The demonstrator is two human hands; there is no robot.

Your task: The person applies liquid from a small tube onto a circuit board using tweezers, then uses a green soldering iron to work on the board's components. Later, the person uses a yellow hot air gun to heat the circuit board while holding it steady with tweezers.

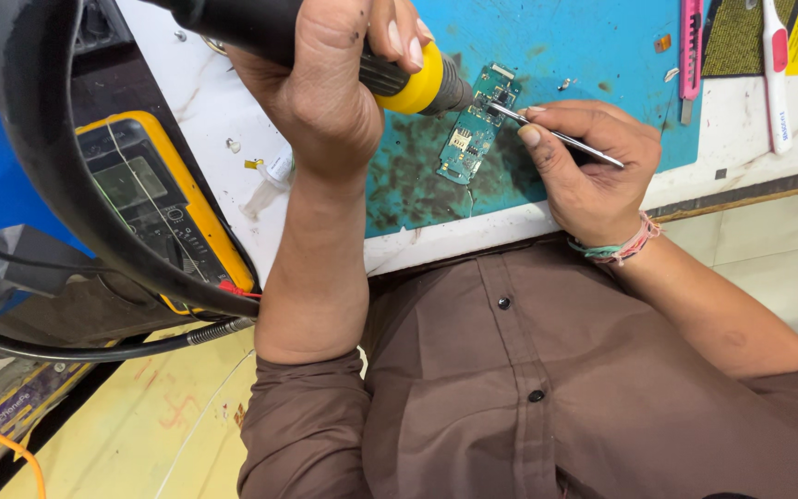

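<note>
Both hands: iron [325,42], tweezers [556,136] over green board [475,129].

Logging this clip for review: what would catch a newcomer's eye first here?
First, the small green circuit board on the stained teal mat, top centre. The left hand aims a black, yellow-collared hot-air tool at it, while the right hand touches metal tweezers to the board. A yellow multimeter lies left.

A single head-worn camera looks steeply down, close over the workbench edge [436,242] and the wearer's own chest.
</note>
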